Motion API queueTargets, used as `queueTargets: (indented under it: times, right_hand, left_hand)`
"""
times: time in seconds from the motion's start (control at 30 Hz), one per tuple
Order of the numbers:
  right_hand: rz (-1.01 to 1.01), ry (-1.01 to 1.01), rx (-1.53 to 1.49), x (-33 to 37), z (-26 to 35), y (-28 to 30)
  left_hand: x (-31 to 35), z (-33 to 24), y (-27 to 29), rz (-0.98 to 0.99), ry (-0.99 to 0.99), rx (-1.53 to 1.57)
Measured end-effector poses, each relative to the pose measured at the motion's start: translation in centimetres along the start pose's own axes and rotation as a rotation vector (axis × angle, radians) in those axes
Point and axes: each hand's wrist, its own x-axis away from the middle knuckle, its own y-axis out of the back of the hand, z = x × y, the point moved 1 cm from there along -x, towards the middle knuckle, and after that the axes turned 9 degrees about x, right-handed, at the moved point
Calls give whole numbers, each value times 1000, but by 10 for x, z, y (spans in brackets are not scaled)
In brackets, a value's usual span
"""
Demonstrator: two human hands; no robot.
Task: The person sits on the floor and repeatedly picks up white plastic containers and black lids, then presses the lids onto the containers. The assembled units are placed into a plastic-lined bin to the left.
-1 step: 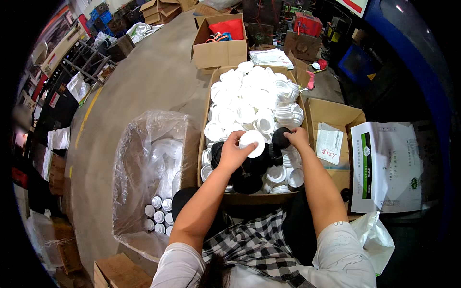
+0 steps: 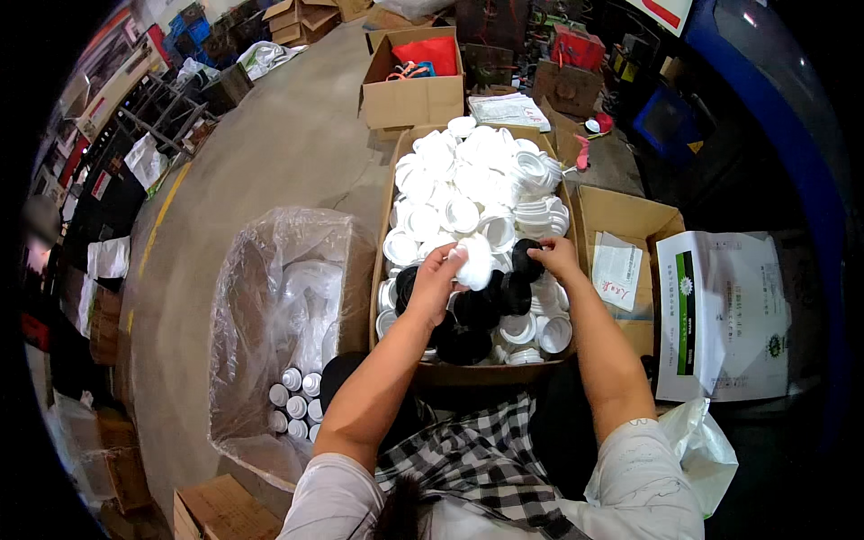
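From where I stand, the change is small: the white lid (image 2: pixel 474 263) in the left hand (image 2: pixel 437 286) has been turned. A moment ago its flat round face looked up; now it is tipped, with more of its rim and side showing, though glare hides the finer detail. The left hand pinches it by its edge, thumb and fingers closed on it. The right hand (image 2: pixel 560 259) has hardly shifted, and its fingertips grip the rim of a black lid (image 2: pixel 526 259). The two lids are near each other but apart, so as I judge it the turn is handling only, with nothing joined. Both are held over the carton (image 2: pixel 495 371), above the loose black lids (image 2: pixel 466 346) near its front and the heap of white lids (image 2: pixel 461 214) behind. Off to the left, the white bottles (image 2: pixel 297 407) sit in the plastic-lined box (image 2: pixel 229 405), looking undisturbed.
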Motion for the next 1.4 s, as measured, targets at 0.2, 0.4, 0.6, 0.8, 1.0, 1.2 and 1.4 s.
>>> queueTargets:
  times: [0.2, 0.4, 0.6, 0.8, 1.0, 1.2, 1.4]
  right_hand:
    - [-185, 747, 1, 109, 125, 31]
    - [-254, 971, 192, 132, 147, 26]
    - [23, 829, -115, 138, 147, 31]
    - [-334, 875, -182, 142, 153, 46]
    - [-13, 743, -444, 122, 119, 26]
    - [-374, 329, -787, 91, 99, 41]
    - [60, 132, -817, 112, 124, 45]
  left_hand:
    - [12, -23, -6, 89, 130, 820]
    - [19, -24, -20, 181, 187, 936]
    - [13, -22, -1, 295, 118, 941]
    - [21, -26, -17, 172, 317, 545]
    - [29, -5, -33, 274, 525, 474]
    - [15, -1, -11, 222, 343, 580]
    - [24, -23, -16, 266, 183, 581]
